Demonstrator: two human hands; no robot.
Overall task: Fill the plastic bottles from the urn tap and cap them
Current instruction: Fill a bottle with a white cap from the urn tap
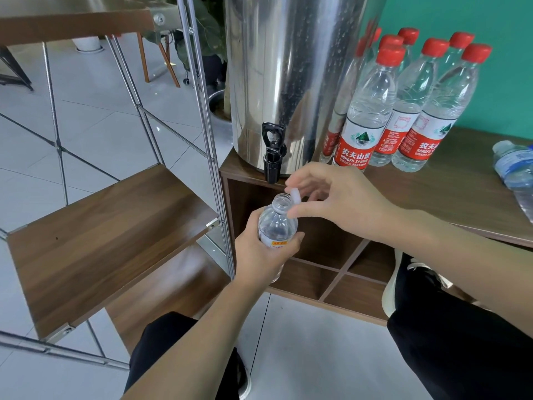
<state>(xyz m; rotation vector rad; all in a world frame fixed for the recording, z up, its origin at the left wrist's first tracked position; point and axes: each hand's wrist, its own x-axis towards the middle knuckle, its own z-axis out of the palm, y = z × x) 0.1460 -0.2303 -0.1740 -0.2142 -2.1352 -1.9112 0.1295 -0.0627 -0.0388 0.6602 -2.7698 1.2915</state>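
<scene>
My left hand grips a small clear plastic bottle upright below the urn's black tap. The bottle's mouth is uncovered. My right hand pinches a white cap just beside and slightly above the bottle's mouth. The steel urn stands on a low wooden cabinet. Several red-capped bottles stand to the urn's right.
A blue-labelled bottle lies on the cabinet at the far right. A metal-framed wooden shelf stands to the left. The cabinet's cubbyholes sit behind the bottle. My knees and a shoe are low in view.
</scene>
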